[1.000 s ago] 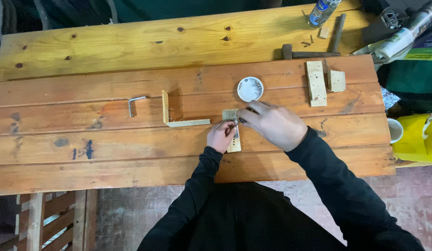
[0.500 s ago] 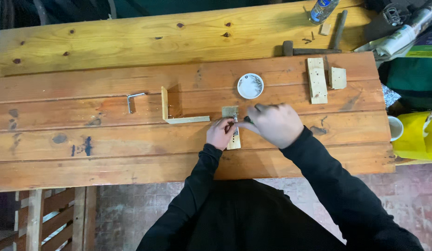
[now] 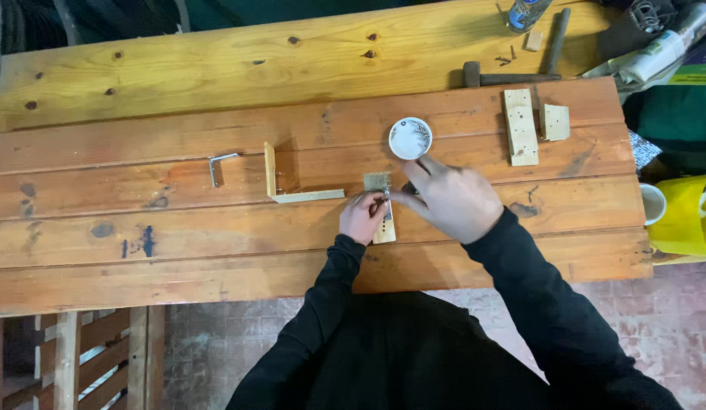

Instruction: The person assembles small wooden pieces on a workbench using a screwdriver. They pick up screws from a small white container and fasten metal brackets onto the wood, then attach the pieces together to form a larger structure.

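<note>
Head view looks straight down on a plank table (image 3: 178, 250). At its near middle lies a small pale wood block (image 3: 382, 228), flat on the boards, with a small metal piece, perhaps a bracket or screw, standing on it; it is too small to tell which. The left hand (image 3: 363, 217) is curled against the block's left edge, fingers pinched on that metal piece. The right hand (image 3: 451, 199) hovers just right of it, fingers loosely together and blurred; whether it holds anything I cannot tell.

By my judgement the block is light, stiff and dry, easy to slide, so it is best pinned by its long edges. The metal piece looks hard, tiny and slippery, needing a fingertip pinch.

Just beyond sit a white dish (image 3: 410, 138), an L-shaped wood piece (image 3: 292, 186) and a metal bracket (image 3: 218, 167); 2 more blocks (image 3: 520, 125) lie farther right.
</note>
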